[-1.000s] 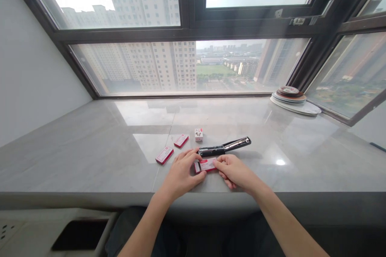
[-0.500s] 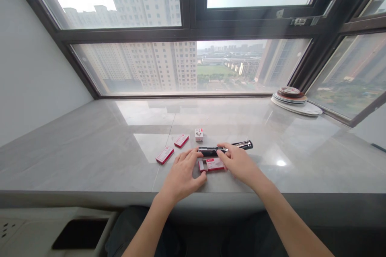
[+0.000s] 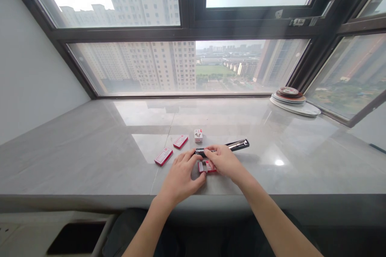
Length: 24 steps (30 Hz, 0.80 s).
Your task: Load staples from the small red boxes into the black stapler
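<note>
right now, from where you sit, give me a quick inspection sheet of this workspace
Surface: glossy grey countertop, with window light reflecting on it.
Job's things: black stapler, opened out; partly open red-and-white box on its near side.
Clutter: two more red-and-white boxes to the left; small white box beyond the stapler.
Hands: left hand, fingertips at the stapler's left end, thumb by the open box; right hand over the stapler, its grip partly hidden.
Cables: nothing seen.
Surroundings: stacked plates at far right; dark-framed windows ahead.

Left fingers (image 3: 188, 155) beside red-and-white box (image 3: 201, 167), right fingers (image 3: 210, 153) over opened black stapler (image 3: 240, 144), stacked plates (image 3: 290, 99) near window (image 3: 187, 34)
</note>
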### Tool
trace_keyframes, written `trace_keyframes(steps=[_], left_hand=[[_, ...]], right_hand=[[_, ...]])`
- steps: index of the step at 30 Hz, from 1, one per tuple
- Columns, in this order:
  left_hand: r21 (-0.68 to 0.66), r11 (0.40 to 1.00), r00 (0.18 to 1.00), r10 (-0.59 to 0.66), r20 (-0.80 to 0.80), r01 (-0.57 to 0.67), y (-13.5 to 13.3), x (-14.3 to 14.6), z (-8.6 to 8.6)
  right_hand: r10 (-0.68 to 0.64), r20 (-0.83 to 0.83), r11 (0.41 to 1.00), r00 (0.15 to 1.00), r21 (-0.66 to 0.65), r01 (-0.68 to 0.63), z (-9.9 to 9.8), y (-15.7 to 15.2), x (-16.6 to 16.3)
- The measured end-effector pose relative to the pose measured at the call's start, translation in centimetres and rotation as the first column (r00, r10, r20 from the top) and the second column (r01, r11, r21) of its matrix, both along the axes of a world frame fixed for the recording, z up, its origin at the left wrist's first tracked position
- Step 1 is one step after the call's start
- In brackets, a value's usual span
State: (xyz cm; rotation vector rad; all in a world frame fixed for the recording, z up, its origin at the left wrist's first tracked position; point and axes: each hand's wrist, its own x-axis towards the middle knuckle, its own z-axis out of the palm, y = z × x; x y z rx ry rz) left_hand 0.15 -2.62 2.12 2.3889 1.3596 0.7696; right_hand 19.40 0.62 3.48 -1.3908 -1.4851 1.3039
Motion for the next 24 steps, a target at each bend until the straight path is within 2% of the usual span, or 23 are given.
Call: trace_keyframes(steps=[3, 7, 10, 14, 19, 24], left_hand=[[-0.016, 1.0, 1.0, -0.009, 0.02, 0.009, 0.0, -0.1, 0.2], [-0.026, 0.999, 0.999, -0.023, 0.041, 0.025, 0.0, -0.2, 0.4], [-0.02, 0.999, 0.997, -0.044, 0.063, 0.045, 0.2, -0.3, 0.5], [-0.032, 0.998, 0.994, -0.049, 0.095, 0.052, 0.5, -0.6, 0.4], [-0.057, 0.998, 0.993, -0.031, 0.112, 0.038, 0.9, -0.9, -0.1], [-0.073, 0.997, 0.993, -0.004, 0.117, 0.013, 0.8, -1.0, -0.2]], right_hand=[[-0.085, -0.089, 0.996, 0.992, 0.007, 0.086, -0.8, 0.5, -0.7], [-0.091, -0.007, 0.988, 0.996, 0.123, 0.091, -1.4, 1.3, -1.5], [-0.079, 0.076, 0.965, 0.994, 0.257, 0.057, -0.8, 1.5, -2.1], [-0.083, 0.194, 0.91, 0.978, 0.414, -0.005, 0.9, 0.4, -2.0], [0.119, 0.404, 0.89, 0.907, 0.362, -0.278, 2.3, -1.7, -0.3], [0.157, 0.516, 0.884, 0.842, 0.307, -0.353, 2.1, -2.4, 0.9]])
